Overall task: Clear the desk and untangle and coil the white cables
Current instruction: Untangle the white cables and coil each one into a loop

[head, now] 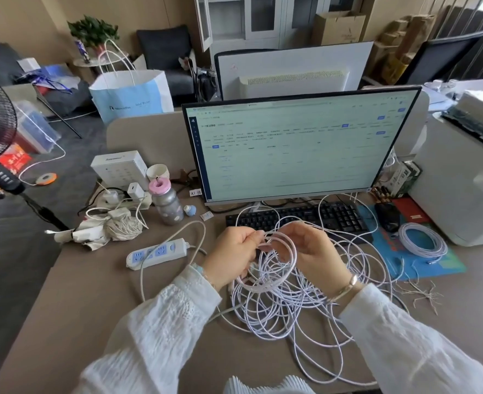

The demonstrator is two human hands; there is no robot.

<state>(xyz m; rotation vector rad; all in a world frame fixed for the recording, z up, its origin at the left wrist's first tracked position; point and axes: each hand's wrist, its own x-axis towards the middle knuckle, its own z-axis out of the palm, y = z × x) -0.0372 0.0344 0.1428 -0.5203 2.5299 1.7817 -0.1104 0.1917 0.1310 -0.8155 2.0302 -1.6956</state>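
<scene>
Nearest you, loose white cable sprawls in a tangle on the counter. Above it your left hand and right hand each pinch the same small coil. Farther left lies a power strip; farther right, a finished coil beside the keyboard.

white cables, black keyboard
</scene>
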